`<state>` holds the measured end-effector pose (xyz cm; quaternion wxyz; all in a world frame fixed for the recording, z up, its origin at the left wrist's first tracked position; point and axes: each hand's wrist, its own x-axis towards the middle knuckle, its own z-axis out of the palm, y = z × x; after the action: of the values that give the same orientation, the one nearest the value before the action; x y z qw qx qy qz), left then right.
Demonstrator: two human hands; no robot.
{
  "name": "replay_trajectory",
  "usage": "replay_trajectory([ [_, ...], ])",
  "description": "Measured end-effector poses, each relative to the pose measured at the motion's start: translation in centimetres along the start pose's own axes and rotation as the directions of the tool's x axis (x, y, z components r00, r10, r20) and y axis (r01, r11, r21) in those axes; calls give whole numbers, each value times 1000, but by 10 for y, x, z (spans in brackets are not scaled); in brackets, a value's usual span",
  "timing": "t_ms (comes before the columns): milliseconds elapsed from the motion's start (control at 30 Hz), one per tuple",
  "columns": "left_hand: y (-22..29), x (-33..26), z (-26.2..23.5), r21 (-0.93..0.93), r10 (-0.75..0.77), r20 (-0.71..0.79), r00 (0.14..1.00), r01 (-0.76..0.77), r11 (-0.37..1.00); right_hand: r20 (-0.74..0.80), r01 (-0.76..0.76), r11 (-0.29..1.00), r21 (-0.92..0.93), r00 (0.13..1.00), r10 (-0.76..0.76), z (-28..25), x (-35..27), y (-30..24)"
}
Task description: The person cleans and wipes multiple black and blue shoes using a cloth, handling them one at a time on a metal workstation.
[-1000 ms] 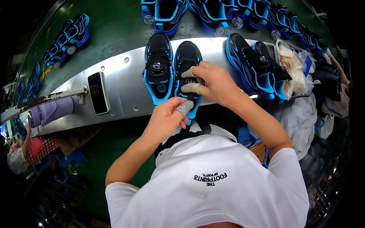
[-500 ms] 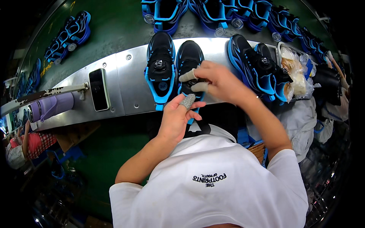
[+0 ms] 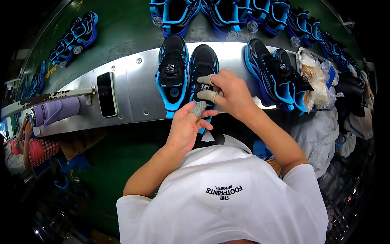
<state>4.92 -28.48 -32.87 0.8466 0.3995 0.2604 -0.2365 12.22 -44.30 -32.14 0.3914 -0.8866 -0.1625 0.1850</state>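
A black sneaker with blue trim lies toe away from me on the metal ledge, its heel at the near edge. My left hand holds this heel, the thumb in a grey finger cot on top and the fingers partly behind the collar. With two fingers in beige cots, my right hand pinches the round lacing dial on the tongue. Just left of it lies a matching sneaker, untouched, with a round sticker on its insole.
Another pair of sneakers sits to the right, beside a tray of bagged food. A phone and a lilac bottle are at the left. Several more shoes stand on the green surface beyond. A co-worker's arm shows far left.
My right hand has shifted slightly down and right, its cot-covered fingers now closer around the dial. The left hand stays at the heel with little movement.
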Motion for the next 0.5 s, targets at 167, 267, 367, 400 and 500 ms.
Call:
replay_trajectory([
  [167,3,3,-6,17,-64,61,996,63,998,69,348,933,94,932,-355,-19,26,18],
  [267,2,-1,2,-30,-19,-1,1000,19,999,34,302,948,99,951,-306,-5,18,11],
  [367,16,-2,3,-50,-41,-63,997,38,998,-139,161,987,-3,977,-160,5,5,-1],
  [400,32,-2,-4,225,-160,51,986,145,963,-115,151,988,34,983,-146,4,7,2],
  [500,74,-22,-4,766,40,234,971,-209,608,-66,299,946,125,954,-293,-8,31,30],
])
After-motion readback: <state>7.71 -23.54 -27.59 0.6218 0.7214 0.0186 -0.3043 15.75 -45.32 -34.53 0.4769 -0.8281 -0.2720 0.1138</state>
